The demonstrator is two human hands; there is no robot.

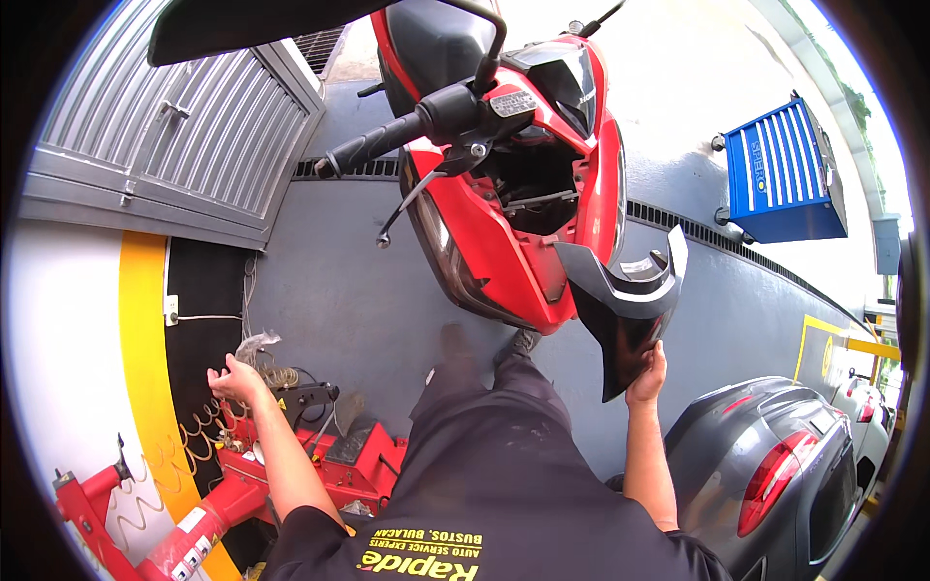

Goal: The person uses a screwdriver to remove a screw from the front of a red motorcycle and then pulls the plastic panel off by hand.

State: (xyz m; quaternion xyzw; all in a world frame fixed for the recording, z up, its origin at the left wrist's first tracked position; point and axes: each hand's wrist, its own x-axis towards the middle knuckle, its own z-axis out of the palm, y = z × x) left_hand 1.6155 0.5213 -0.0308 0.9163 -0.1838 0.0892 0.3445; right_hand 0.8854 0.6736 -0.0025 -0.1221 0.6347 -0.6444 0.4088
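One black fairing panel [625,310] gripped by right hand [647,376], beside red scooter [513,194]; left hand [235,380] fingers spread, empty, over red machine [349,460].

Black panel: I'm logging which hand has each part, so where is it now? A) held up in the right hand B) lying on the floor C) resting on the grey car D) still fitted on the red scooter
A: the right hand grips the black panel by its lower end, holding it in the air beside the red scooter, whose front is open; the left hand is spread open and empty.
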